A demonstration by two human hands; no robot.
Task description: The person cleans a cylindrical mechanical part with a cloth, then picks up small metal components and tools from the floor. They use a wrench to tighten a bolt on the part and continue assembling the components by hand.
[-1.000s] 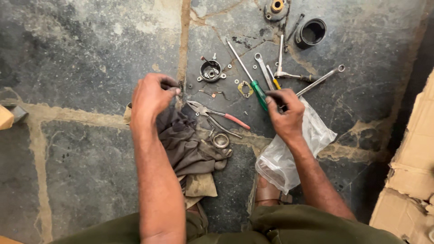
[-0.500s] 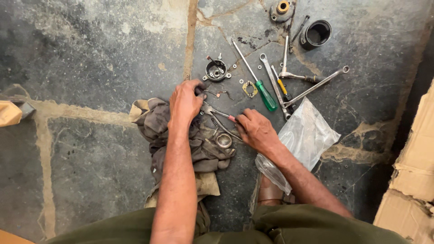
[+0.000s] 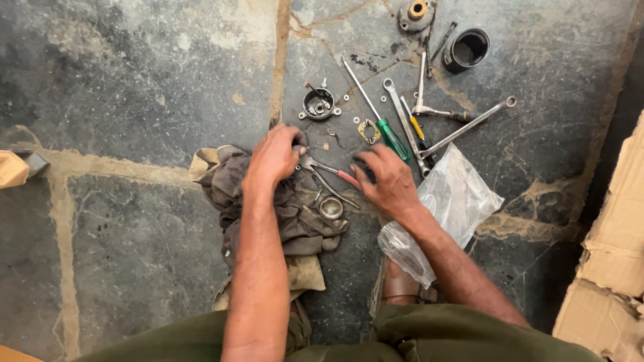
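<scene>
My left hand (image 3: pixel 274 157) rests on the top edge of a crumpled brown rag (image 3: pixel 282 214), fingers closed around a small dark part (image 3: pixel 300 138). My right hand (image 3: pixel 388 182) is just to the right of it, palm down, fingertips curled on a small dark piece (image 3: pixel 362 165). Red-handled pliers (image 3: pixel 330 178) lie between the two hands, touching the rag. A metal ring (image 3: pixel 331 208) sits on the rag below the pliers. My right wrist lies over a clear plastic bag (image 3: pixel 453 201).
On the stone floor beyond the hands lie a green-handled screwdriver (image 3: pixel 392 137), several wrenches (image 3: pixel 463 126), a round metal housing (image 3: pixel 318 104), a brass gasket (image 3: pixel 367 130), loose washers, a black cup (image 3: pixel 467 48) and a flanged part (image 3: pixel 414 13). Torn cardboard (image 3: pixel 607 268) stands at the right.
My right hand has left the screwdriver area and come left and down to the pliers. My left hand has moved right along the rag's top edge, and the view has shifted.
</scene>
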